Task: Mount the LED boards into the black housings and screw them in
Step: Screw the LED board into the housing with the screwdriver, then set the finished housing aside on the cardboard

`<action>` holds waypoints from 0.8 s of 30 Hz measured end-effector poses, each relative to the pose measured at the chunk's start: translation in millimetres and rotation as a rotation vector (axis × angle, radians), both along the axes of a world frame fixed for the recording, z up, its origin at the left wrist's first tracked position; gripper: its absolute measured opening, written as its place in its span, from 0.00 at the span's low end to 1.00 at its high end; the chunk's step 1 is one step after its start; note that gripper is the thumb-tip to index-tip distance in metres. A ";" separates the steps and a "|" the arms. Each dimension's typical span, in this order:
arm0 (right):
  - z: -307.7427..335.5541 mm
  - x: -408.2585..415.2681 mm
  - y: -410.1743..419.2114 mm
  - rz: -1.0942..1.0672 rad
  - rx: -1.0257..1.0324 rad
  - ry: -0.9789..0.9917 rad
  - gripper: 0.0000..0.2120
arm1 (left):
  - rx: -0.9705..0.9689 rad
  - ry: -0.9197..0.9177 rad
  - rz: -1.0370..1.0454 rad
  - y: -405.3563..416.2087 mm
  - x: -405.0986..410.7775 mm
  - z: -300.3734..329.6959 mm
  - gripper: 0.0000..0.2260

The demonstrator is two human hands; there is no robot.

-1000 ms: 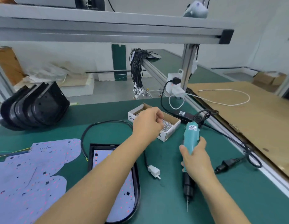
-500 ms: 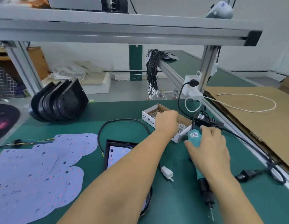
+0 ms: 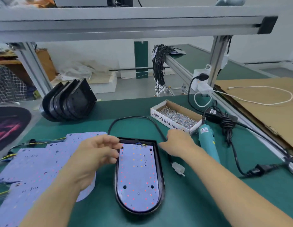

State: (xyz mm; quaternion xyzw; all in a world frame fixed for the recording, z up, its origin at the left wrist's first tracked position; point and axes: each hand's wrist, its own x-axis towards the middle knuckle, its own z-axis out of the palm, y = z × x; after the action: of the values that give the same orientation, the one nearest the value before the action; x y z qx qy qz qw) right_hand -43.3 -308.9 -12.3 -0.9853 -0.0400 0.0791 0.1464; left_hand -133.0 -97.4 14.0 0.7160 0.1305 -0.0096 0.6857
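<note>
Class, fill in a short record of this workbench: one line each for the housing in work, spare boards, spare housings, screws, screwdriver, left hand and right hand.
housing in work: black housing flat on the green mat, LED board seated inside
spare boards: pile left of it
spare housings: stack at rear left
screws: open box behind the housing
screwdriver: teal, lying on the mat, not held
left hand: fingers curled at the board's top left corner; any screw not visible
right hand: beside the housing's right rim, near the cable, holding nothing visible
</note>
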 end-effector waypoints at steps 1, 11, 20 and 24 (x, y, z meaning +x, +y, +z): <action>-2.3 0.6 0.4 -0.008 -0.053 0.022 0.12 | -0.103 0.051 0.066 9.2 -4.6 -3.8 0.14; -19.0 -0.2 -4.1 -0.140 0.466 0.078 0.05 | 0.210 0.299 -0.142 0.3 -33.5 -21.1 0.18; -18.9 -35.1 3.2 -0.110 0.993 0.151 0.08 | 0.059 0.008 0.104 -30.6 -17.1 -40.6 0.10; -8.1 -48.7 5.2 0.015 1.132 -0.011 0.12 | -0.062 -0.111 0.124 -42.1 -6.9 -31.8 0.11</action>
State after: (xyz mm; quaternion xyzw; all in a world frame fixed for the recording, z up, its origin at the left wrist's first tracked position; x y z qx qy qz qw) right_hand -92.0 -303.8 -20.4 -0.7533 -0.0838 0.0411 0.6511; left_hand -139.9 -139.5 -17.8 0.6844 0.1362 0.0685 0.7130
